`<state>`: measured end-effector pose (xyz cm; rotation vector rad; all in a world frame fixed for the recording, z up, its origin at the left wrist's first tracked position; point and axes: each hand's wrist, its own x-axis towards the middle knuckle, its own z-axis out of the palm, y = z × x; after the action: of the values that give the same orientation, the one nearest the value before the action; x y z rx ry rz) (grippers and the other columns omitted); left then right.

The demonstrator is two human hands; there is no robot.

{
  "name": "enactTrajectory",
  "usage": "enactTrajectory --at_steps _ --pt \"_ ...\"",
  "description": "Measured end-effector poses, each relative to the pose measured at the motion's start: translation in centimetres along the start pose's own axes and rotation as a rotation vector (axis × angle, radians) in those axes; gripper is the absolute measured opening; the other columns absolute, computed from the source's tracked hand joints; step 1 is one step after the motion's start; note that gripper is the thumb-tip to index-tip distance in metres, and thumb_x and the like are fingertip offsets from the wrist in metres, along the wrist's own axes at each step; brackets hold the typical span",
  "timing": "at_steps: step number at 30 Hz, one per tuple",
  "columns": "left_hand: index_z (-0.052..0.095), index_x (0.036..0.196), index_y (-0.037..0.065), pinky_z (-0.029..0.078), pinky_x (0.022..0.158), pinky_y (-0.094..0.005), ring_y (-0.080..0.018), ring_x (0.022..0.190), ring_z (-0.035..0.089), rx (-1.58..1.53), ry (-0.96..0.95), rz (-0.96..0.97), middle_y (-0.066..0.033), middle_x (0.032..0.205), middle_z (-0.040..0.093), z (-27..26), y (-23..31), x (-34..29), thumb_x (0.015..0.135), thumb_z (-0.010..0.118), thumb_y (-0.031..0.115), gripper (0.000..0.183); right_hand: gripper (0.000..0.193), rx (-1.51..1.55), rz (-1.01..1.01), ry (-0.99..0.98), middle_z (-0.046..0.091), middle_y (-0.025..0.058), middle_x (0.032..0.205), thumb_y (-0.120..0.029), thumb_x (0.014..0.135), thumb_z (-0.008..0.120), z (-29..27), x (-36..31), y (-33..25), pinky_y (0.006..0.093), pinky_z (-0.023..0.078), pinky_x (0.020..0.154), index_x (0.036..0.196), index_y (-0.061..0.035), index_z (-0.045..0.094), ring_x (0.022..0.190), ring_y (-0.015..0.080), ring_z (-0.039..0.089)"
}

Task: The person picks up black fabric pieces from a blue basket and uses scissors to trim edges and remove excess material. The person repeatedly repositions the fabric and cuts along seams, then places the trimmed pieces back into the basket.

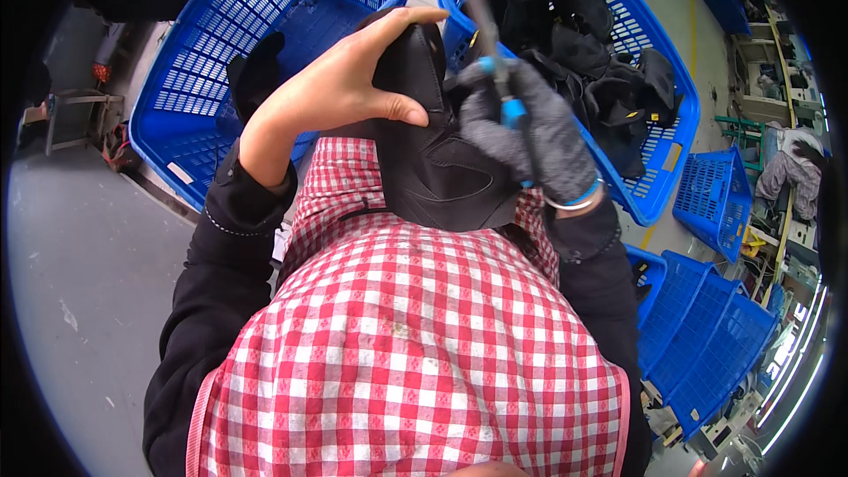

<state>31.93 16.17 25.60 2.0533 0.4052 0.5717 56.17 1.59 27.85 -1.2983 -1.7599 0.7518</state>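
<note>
Blue baskets point(329, 22) on pale floor point(712, 88)

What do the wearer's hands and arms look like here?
The left hand is bare; the right hand wears a grey knit glove with a light-blue cuff edge, above a pale bracelet. Both sleeves are black, with pale dashed stitching near the cuffs.

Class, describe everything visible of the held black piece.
The black piece, apparently a stitched shoe upper, looks like smooth leather or similar. Seam lines cross its panels; a curved outline marks the broad lower end; the upper part is narrower. It is held in front of the checked apron. The left hand grips the upper part, thumb on its face. The gloved right hand hides part of its right side; whether they touch is unclear.
</note>
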Motion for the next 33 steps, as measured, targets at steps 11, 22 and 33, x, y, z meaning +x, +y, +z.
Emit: enactTrajectory --at_steps 11,22,33 --pt "0.032 0.152 0.009 0.053 0.105 -0.0440 -0.0339 0.127 0.059 0.127 0.028 -0.131 -0.0192 0.135 0.055 0.3 -1.3 -3.8 0.063 0.092 0.052 0.116 0.044 -0.356 0.293 -0.460 0.075 0.0168 0.104 -0.016 0.076 0.086 -8.0 -5.8 -2.7 0.0357 0.060 0.086 0.117 -0.0055 0.075 0.098 0.0301 0.073" --pt "0.042 0.139 0.001 0.050 0.103 -0.0435 -0.0397 0.123 0.060 0.084 0.143 -0.199 -0.0237 0.124 0.061 1.9 -0.7 -4.8 0.060 0.099 0.042 0.105 0.043 -0.367 0.202 -0.448 0.076 0.0169 0.107 -0.015 0.078 0.082 -6.9 -4.1 -3.0 0.0353 0.060 0.080 0.120 -0.0085 0.075 0.092 0.0304 0.075" --pt "0.043 0.132 -0.002 0.051 0.099 -0.0428 -0.0409 0.118 0.062 0.145 0.215 -0.228 -0.0289 0.118 0.060 2.5 -0.3 -5.5 0.059 0.098 0.044 0.102 0.045 -0.350 0.188 -0.507 0.076 0.0162 0.109 -0.015 0.080 0.085 -5.8 -3.7 -2.4 0.0343 0.060 0.085 0.121 -0.0037 0.073 0.096 0.0273 0.076"
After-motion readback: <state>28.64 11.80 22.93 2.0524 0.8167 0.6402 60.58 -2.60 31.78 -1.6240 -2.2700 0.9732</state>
